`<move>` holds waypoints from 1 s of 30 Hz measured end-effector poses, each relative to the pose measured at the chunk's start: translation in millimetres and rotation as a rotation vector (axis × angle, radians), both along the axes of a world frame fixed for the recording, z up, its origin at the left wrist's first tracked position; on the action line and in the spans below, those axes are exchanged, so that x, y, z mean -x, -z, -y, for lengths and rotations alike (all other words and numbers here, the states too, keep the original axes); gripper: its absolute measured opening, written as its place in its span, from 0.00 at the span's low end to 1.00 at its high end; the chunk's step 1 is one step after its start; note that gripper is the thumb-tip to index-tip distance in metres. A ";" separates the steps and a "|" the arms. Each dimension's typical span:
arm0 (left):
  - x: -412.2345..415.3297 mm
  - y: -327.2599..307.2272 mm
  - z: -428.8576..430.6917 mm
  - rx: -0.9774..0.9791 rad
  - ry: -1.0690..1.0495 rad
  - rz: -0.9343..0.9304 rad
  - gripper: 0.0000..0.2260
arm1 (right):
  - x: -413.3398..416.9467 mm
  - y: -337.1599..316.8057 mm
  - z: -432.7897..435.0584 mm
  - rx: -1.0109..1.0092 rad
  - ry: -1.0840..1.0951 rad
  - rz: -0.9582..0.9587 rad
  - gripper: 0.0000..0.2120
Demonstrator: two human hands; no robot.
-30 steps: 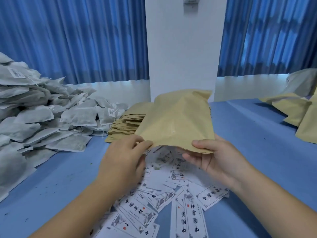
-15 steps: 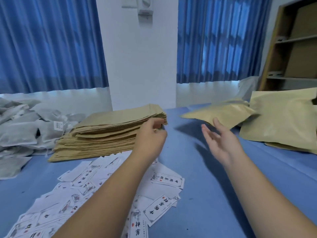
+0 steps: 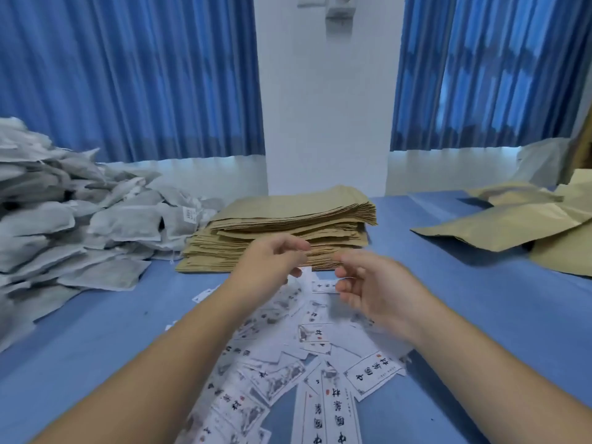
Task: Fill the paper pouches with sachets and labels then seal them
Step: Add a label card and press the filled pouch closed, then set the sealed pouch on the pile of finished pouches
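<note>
A thick stack of flat brown paper pouches point(image 3: 288, 219) lies on the blue table straight ahead. My left hand point(image 3: 272, 267) hovers just in front of the stack's near edge, fingers loosely curled, holding nothing. My right hand point(image 3: 371, 283) hangs beside it with relaxed, parted fingers, also empty and blurred by motion. White printed labels point(image 3: 304, 363) are scattered on the table under both forearms. A heap of grey sachets point(image 3: 64, 225) fills the left side. Filled brown pouches point(image 3: 512, 225) lie at the right.
The blue table point(image 3: 480, 315) has bare surface between the labels and the filled pouches. A white pillar point(image 3: 323, 107) and blue curtains point(image 3: 128, 75) stand behind the table. A grey bag point(image 3: 541, 161) sits at the far right.
A second ago both hands held a filled pouch; it was released onto the pile at the right. My right hand has come back to the middle, and the view has turned left.
</note>
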State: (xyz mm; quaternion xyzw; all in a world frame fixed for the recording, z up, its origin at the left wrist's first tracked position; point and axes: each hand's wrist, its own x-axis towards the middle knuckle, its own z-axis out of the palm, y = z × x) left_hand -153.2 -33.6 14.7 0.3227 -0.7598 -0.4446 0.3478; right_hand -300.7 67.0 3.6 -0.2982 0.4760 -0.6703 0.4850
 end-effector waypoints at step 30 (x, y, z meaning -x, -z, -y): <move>-155.8 69.1 104.1 -0.006 -0.476 0.215 0.10 | -41.8 -4.8 228.5 -0.448 0.175 -2.142 0.21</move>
